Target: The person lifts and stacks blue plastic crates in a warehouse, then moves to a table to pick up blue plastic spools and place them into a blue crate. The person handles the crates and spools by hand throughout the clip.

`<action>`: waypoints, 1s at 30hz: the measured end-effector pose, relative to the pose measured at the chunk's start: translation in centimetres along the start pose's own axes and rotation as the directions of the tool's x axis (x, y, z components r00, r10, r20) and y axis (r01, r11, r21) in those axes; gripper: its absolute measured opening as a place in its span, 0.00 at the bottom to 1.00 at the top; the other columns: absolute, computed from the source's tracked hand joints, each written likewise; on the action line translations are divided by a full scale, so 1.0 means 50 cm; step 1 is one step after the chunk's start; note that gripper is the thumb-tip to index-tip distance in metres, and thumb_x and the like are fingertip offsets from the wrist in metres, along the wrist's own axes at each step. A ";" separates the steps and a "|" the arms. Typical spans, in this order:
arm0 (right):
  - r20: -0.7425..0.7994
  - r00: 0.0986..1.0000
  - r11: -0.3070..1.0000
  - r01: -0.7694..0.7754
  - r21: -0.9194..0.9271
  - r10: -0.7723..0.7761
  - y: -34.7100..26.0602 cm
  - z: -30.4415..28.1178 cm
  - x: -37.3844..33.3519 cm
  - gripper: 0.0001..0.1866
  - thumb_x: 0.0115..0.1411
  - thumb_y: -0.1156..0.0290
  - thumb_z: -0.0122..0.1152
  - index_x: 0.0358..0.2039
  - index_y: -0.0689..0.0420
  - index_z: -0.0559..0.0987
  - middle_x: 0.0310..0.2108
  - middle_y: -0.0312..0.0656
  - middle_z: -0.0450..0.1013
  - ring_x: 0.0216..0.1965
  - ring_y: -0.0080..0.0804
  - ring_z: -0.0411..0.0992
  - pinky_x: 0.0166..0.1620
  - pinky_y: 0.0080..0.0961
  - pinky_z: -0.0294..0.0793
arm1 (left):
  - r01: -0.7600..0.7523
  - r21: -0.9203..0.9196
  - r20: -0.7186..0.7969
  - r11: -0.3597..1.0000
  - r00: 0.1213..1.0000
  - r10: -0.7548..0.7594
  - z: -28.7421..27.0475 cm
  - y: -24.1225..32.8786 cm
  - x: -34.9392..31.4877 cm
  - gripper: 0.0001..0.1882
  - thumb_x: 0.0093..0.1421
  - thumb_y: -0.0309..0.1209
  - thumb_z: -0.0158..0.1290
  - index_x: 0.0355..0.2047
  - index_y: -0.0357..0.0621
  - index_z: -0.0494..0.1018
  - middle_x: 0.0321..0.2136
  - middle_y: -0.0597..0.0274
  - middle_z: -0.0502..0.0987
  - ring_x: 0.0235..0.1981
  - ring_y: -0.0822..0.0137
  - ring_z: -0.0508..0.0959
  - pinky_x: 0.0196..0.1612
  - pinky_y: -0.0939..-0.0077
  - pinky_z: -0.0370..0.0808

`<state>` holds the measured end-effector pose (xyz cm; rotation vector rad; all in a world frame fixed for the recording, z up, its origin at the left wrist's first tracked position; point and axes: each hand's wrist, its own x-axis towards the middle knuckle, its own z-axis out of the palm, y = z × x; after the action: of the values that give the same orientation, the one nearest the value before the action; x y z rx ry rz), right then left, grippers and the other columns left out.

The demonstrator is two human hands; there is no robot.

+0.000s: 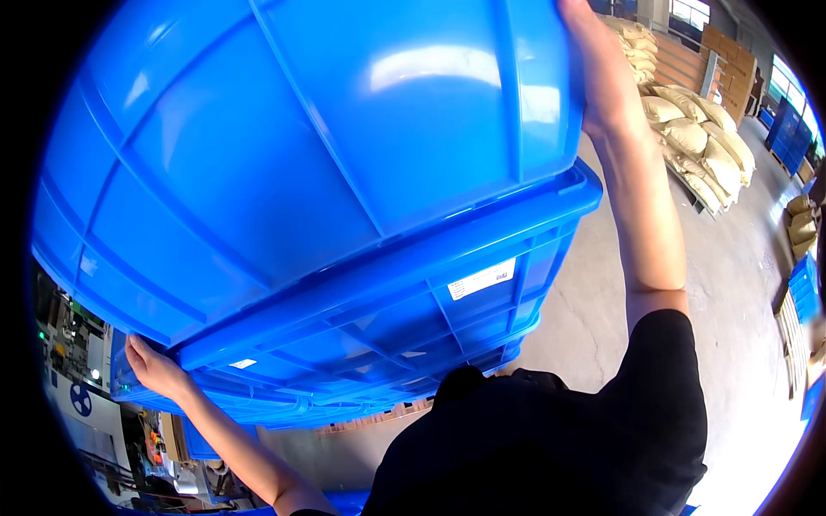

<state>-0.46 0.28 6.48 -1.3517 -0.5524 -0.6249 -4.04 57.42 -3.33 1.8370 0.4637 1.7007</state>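
Note:
A large glossy blue plastic crate [318, 120] with raised ribs fills the upper part of the head view, tilted over another blue crate [391, 297] below it. White labels [483, 279] are stuck on the lower crate's side. My left hand [157, 368] grips the upper crate at its lower left corner, with part of the fingers hidden by the crate. On the other side, my right hand [595, 73] holds the upper crate's right edge high up, its fingertips out of sight. My right arm is raised and stretched out, the left one lower.
Pale filled sacks [705, 142] are piled on a pallet at the far right, near brown cardboard [730, 69]. A blue panel-like stack [789, 138] stands farther right. Equipment [77, 344] and assorted items crowd the left side. Under the crates, a pallet edge [379, 416] shows.

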 end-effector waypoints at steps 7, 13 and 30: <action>0.029 0.998 0.998 0.055 0.002 -0.055 0.019 -0.021 0.007 0.24 0.62 0.50 0.49 0.42 0.61 0.74 0.34 0.38 0.74 0.32 0.22 0.72 0.34 0.19 0.72 | 0.017 -0.125 0.028 0.992 1.000 -0.013 0.000 0.008 -0.006 0.20 0.65 0.37 0.45 0.48 0.31 0.69 0.43 0.55 0.75 0.42 0.68 0.73 0.48 0.75 0.68; -0.033 0.998 0.997 0.064 0.039 -0.062 0.026 -0.003 -0.007 0.28 0.61 0.49 0.50 0.50 0.61 0.70 0.41 0.42 0.73 0.40 0.27 0.72 0.44 0.24 0.72 | 0.021 -0.243 0.051 0.970 0.999 -0.009 0.003 -0.013 -0.005 0.20 0.65 0.38 0.46 0.47 0.30 0.69 0.42 0.56 0.75 0.42 0.69 0.73 0.47 0.77 0.68; -0.322 0.946 0.997 -0.009 0.076 0.033 0.019 0.045 -0.030 0.31 0.60 0.45 0.50 0.53 0.59 0.68 0.46 0.40 0.70 0.45 0.27 0.68 0.50 0.23 0.66 | 0.003 -0.255 0.151 0.967 0.988 0.037 -0.011 -0.017 0.009 0.12 0.66 0.35 0.44 0.33 0.37 0.66 0.28 0.68 0.65 0.31 0.75 0.62 0.38 0.81 0.62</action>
<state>-0.90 2.75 5.08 -1.1538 -0.2918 -0.7836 -4.40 58.42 -3.51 1.7705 0.1564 1.5342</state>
